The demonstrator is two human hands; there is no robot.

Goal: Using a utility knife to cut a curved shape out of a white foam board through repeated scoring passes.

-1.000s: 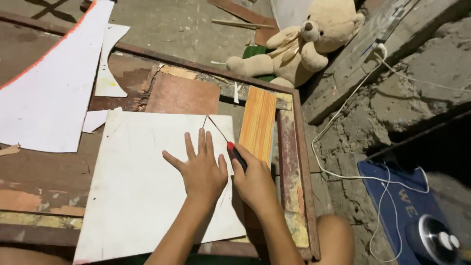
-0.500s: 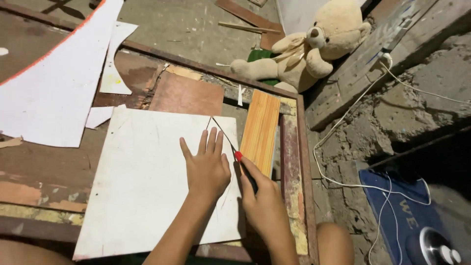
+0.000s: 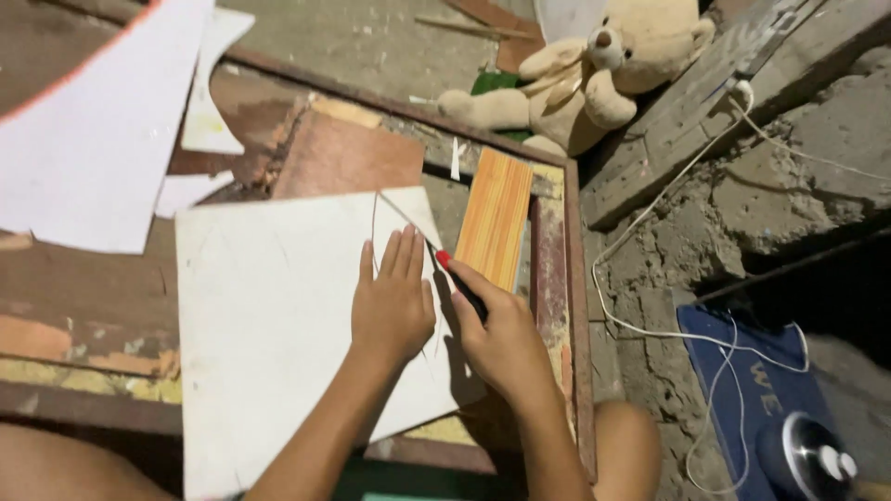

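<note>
One white rectangular board (image 3: 278, 325) lies on the worktable (image 3: 83, 315). Left hand (image 3: 394, 301) presses flat, fingers together. Right hand (image 3: 501, 339) grips one red-tipped cutting tool (image 3: 459, 278) near the board's right edge.

Makeshift home workshop, rough and improvised. Worn wooden bench (image 3: 83, 325) with peeling paint and a rusty frame, strewn with white sheet offcuts (image 3: 83, 148) and scraps of board (image 3: 348, 162). Bare, crumbling concrete wall (image 3: 742, 195) alongside, white cable (image 3: 650, 223) trailing loose over it. Teddy bear (image 3: 594, 70) lying at the bench's far end suggests a household setting.
</note>
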